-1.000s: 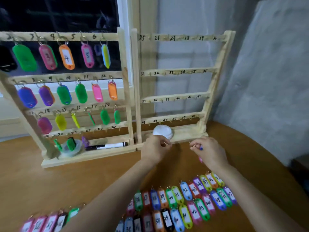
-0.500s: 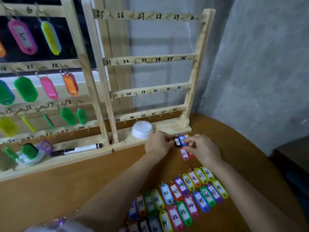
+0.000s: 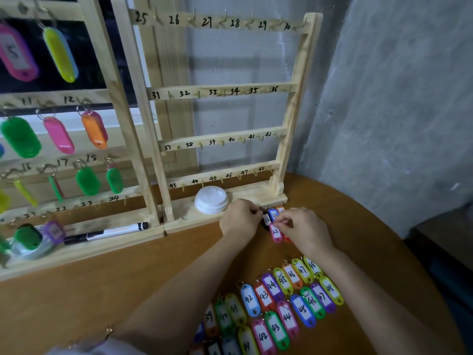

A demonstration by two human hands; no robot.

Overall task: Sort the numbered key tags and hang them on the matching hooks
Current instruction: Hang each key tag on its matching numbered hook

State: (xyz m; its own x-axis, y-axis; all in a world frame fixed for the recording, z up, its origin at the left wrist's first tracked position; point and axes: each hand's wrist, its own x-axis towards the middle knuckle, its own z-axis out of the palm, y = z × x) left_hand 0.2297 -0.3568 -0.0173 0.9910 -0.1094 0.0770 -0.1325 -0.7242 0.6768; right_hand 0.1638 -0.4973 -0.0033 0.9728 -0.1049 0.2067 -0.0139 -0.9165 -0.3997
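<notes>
Both hands meet at a small cluster of key tags in front of the right rack's base. My left hand (image 3: 240, 220) pinches a black tag (image 3: 266, 221) at its ring end. My right hand (image 3: 303, 230) pinches a pink tag marked 22 (image 3: 276, 232); a blue tag (image 3: 273, 214) and an orange tag (image 3: 281, 209) sit just behind. The right wooden rack (image 3: 222, 90) has bare hooks numbered 25 to 48. The left rack (image 3: 120, 103) carries several hung coloured tags. Two rows of numbered tags (image 3: 286, 301) lie on the table near me.
A white round lid (image 3: 211, 199) sits on the right rack's base beside my left hand. A black-and-white marker (image 3: 107, 233) and a tape roll holding a green and a purple tag (image 3: 33, 239) lie on the left rack's base. A grey wall stands at right.
The view swung right and closer to the right rack. My hands came together at the tag cluster, with the pink 22 tag now showing between the fingers.
</notes>
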